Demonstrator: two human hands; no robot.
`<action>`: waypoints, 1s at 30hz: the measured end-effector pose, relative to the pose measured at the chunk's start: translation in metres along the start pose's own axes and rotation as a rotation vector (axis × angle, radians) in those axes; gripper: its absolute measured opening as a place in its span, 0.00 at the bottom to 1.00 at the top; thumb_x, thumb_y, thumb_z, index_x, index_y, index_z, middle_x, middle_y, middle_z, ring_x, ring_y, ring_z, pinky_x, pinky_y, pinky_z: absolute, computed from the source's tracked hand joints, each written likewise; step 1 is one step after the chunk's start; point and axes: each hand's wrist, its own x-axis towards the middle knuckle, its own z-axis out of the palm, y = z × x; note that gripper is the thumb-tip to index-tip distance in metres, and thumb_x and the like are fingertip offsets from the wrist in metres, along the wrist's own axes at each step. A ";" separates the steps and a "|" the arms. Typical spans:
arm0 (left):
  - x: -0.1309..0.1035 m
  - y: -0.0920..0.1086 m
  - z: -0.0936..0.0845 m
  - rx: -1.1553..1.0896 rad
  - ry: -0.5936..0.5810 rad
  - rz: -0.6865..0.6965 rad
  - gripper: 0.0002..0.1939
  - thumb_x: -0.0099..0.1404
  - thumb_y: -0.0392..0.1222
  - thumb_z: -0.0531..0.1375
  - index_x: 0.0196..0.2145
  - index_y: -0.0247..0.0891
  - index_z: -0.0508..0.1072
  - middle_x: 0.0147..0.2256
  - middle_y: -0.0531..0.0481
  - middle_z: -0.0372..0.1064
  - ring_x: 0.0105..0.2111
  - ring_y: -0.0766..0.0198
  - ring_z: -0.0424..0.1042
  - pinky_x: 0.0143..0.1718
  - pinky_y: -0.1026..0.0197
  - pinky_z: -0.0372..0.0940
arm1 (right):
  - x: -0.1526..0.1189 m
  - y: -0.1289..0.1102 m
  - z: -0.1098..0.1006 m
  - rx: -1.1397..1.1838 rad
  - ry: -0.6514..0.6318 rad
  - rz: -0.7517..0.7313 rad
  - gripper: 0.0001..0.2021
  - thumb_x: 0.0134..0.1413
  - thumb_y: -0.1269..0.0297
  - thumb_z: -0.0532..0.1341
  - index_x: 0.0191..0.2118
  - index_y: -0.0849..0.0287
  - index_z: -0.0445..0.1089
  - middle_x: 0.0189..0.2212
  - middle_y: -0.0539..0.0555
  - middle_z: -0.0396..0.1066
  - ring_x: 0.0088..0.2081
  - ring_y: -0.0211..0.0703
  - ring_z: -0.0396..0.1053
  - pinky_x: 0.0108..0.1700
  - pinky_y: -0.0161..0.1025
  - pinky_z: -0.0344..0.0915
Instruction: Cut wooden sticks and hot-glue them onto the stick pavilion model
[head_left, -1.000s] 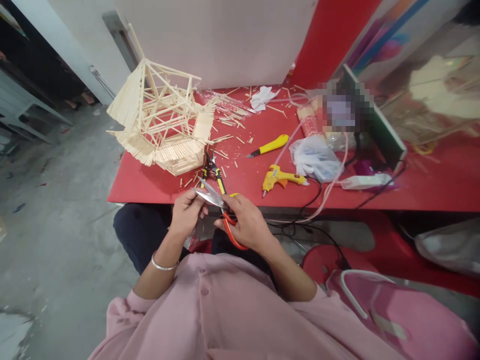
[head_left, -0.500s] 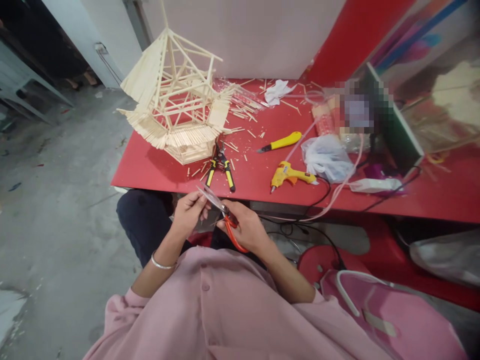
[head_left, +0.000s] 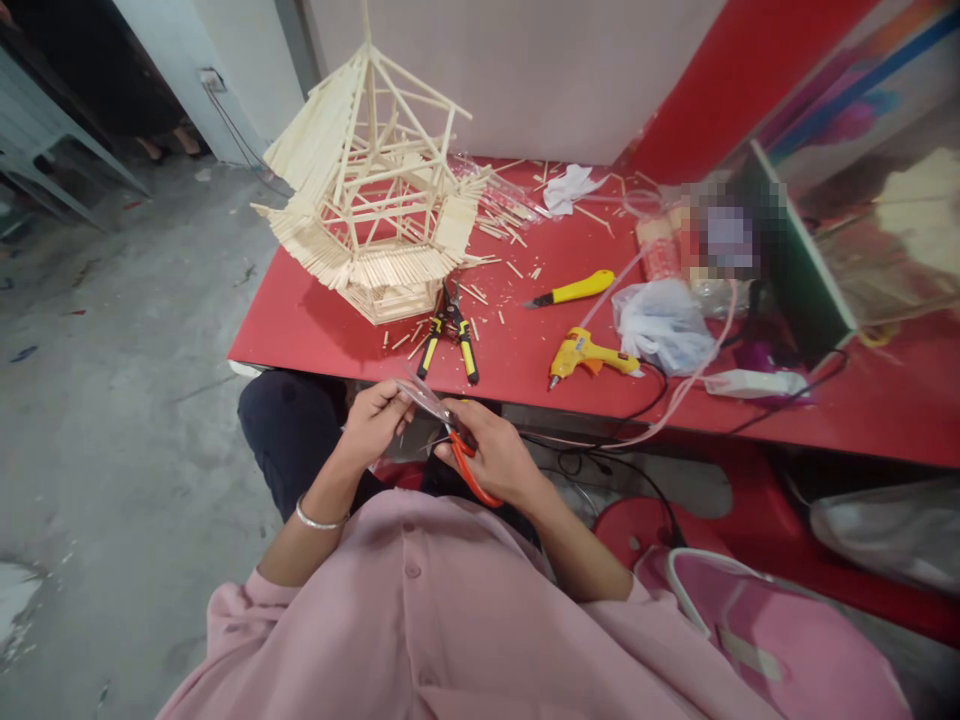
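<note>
My right fingers grip the red-handled scissors. The blades reach my pinched left fingers. The stick house stands on the desk, beyond my fingers.

One head-worn camera; faces forward and down; red table fairly close.

Your red table runs along a pale wall, which gives way to a red band on your right. To your left, you have a grey, scuffed floor with scattered scraps, a grey chair at the far edge, and a socket with cords hanging down. Soft, dull light covers your room.
</note>
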 end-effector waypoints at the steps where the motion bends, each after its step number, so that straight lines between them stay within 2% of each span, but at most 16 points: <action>1: 0.000 0.000 -0.001 0.010 -0.005 -0.009 0.22 0.61 0.59 0.63 0.26 0.36 0.72 0.18 0.56 0.63 0.15 0.75 0.57 0.17 0.69 0.51 | 0.000 0.001 0.001 -0.006 0.010 -0.001 0.26 0.59 0.47 0.59 0.57 0.58 0.65 0.43 0.59 0.73 0.39 0.46 0.72 0.42 0.42 0.69; 7: -0.001 0.001 -0.001 0.014 -0.039 -0.028 0.24 0.64 0.58 0.62 0.22 0.36 0.67 0.17 0.57 0.58 0.15 0.75 0.54 0.18 0.69 0.47 | -0.003 0.007 0.004 -0.035 0.052 0.000 0.26 0.59 0.45 0.59 0.55 0.58 0.68 0.42 0.60 0.76 0.39 0.47 0.74 0.43 0.41 0.68; 13: 0.001 0.001 0.000 -0.078 -0.072 -0.017 0.21 0.60 0.59 0.64 0.29 0.37 0.72 0.17 0.57 0.59 0.16 0.73 0.54 0.18 0.68 0.49 | 0.000 0.002 -0.004 -0.100 0.003 -0.011 0.25 0.57 0.49 0.61 0.56 0.58 0.67 0.43 0.58 0.74 0.39 0.45 0.71 0.42 0.40 0.66; 19: 0.002 0.007 -0.005 -0.008 -0.134 0.025 0.22 0.63 0.56 0.63 0.23 0.36 0.69 0.19 0.56 0.59 0.19 0.73 0.55 0.21 0.67 0.50 | 0.001 0.001 -0.007 -0.032 -0.046 -0.034 0.26 0.57 0.50 0.62 0.57 0.57 0.65 0.44 0.57 0.73 0.38 0.43 0.71 0.41 0.38 0.66; 25: 0.002 0.003 -0.006 0.037 -0.105 0.046 0.21 0.66 0.55 0.61 0.24 0.36 0.71 0.19 0.56 0.59 0.20 0.72 0.56 0.22 0.66 0.51 | 0.000 0.005 -0.003 0.004 -0.019 -0.024 0.25 0.58 0.48 0.61 0.56 0.57 0.67 0.42 0.57 0.75 0.37 0.43 0.72 0.40 0.38 0.67; 30: 0.002 -0.001 -0.004 0.019 -0.088 -0.009 0.20 0.66 0.57 0.60 0.29 0.36 0.73 0.18 0.57 0.58 0.18 0.73 0.52 0.20 0.66 0.47 | 0.000 0.008 0.002 0.020 0.038 -0.030 0.24 0.59 0.46 0.59 0.54 0.58 0.69 0.38 0.57 0.76 0.35 0.43 0.73 0.38 0.37 0.66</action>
